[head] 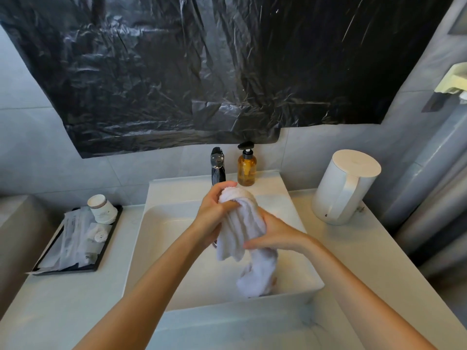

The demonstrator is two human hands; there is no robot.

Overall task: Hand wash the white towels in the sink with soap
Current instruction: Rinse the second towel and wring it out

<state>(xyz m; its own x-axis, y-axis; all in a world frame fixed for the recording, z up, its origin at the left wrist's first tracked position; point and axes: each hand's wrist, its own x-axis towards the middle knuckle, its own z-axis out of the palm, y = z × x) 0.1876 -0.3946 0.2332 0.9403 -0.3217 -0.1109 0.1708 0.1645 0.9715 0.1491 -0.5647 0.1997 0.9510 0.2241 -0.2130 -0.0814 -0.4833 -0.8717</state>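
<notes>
Both hands hold a white towel (pixel 240 223) above the sink (pixel 161 223): left hand (pixel 214 210) grips its bunched top, right hand (pixel 275 233) wraps its middle. Its tail hangs into the basin. Soap (pixel 247 170) stands beside the tap (pixel 217 166).

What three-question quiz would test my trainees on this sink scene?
1. True or false: the left hand and the right hand both grip the towel over the sink.
2. Fill the gap: the cups stand on a black ____, left of the sink.
3. Which stands right beside the tap? A. cups B. soap bottle C. tray

Key: 1 true; 2 tray; 3 B.
</notes>
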